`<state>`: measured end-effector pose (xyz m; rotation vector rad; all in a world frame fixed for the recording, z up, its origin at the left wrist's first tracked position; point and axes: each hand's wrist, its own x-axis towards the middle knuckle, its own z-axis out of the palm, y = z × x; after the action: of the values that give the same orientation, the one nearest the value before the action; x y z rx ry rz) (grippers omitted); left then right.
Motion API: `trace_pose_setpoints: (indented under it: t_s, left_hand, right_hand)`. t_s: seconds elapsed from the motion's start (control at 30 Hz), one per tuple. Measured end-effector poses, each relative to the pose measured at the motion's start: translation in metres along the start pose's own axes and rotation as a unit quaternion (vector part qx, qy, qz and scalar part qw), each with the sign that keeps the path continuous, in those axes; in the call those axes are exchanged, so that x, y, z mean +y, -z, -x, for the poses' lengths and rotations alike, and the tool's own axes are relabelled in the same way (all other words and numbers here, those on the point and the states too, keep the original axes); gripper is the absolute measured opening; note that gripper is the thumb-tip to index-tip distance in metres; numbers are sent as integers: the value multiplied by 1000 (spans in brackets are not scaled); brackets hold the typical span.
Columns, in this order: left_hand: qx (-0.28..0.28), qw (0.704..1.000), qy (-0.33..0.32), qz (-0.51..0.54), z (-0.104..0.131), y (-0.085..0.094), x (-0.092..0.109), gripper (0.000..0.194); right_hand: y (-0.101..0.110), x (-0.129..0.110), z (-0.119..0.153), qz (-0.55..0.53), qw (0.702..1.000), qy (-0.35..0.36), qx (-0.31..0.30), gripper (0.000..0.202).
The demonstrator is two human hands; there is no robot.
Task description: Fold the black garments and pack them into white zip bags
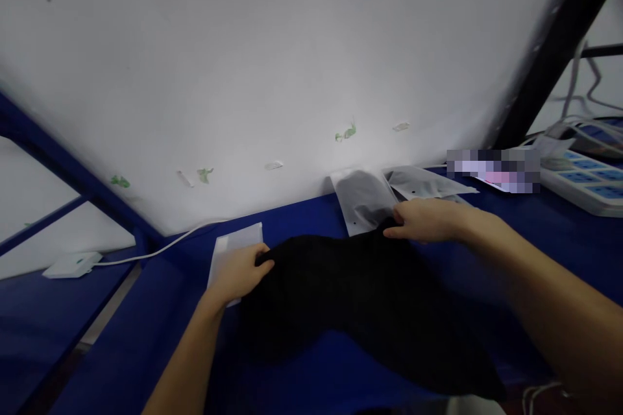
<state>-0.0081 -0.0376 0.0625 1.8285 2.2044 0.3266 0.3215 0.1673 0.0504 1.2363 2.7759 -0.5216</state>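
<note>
A piece of black clothing, shaped like a pair of shorts (335, 279), is stretched out over the blue surface with its top edge toward the wall. Its lower right part spreads toward the front edge. My left hand (243, 272) pinches the top left corner between thumb and fingers. At the top right corner, my right hand (423, 220) grips the cloth the same way. Under and beside my left hand lies a flat whitish translucent packet (238, 237). Just behind my right hand is a frosted plastic bag (363, 198) with something dark inside.
Another frosted bag (423, 183) lies by the wall. To the right are a partly pixelated phone-like object (496, 175) and a large white power strip (584, 181) with blue sockets and cables. A smaller white box (73, 264) with a cord sits left, past the blue frame (141, 240).
</note>
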Motion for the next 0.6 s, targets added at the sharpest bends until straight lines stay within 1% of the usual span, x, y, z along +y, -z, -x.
trace_pose_setpoints:
  t_s: [0.07, 0.13, 0.17, 0.2, 0.27, 0.3, 0.33, 0.37, 0.4, 0.47, 0.53, 0.6]
  left_hand:
    - [-52, 999, 6, 13, 8, 16, -7, 21]
    - [-128, 991, 19, 30, 15, 28, -12, 25]
    - [-146, 988, 29, 32, 18, 32, -13, 26]
    - [-133, 990, 36, 27, 19, 33, -12, 27]
    - [-48, 998, 24, 10, 19, 30, -4, 29]
    - [-11, 1000, 1, 4, 18, 26, 3, 28]
    - [5, 1000, -31, 2, 18, 22, 10, 27]
    - [-6, 998, -67, 2, 17, 17, 18, 27]
    - [-37, 994, -99, 1, 18, 12, 24, 27]
    - [-94, 987, -133, -10, 20, 5, 31, 30]
    - [-107, 986, -125, -33, 23, 1, 26, 38]
    - [-92, 990, -89, -54, 24, 0, 11, 48]
  right_hand:
    - [-1, -5, 0, 11, 999, 15, -36, 47]
    - [-3, -10, 0, 26, 997, 53, -47, 38]
    - [-4, -13, 0, 33, 996, 73, -41, 32]
    - [-4, -16, 0, 37, 995, 87, -28, 27]
    - [-3, -24, 2, 35, 995, 97, 16, 26]
    - [-2, -28, 4, 24, 994, 101, 39, 27]
    - [-2, -34, 6, 4, 992, 114, 56, 27]
    - [-2, -39, 8, -22, 988, 141, 63, 26]
    - [-4, -44, 10, -48, 981, 179, 58, 26]
    - [-11, -55, 12, -84, 960, 267, 20, 32]
    - [-24, -64, 11, -91, 941, 325, -7, 45]
    - [-39, -72, 7, -96, 936, 340, -9, 63]
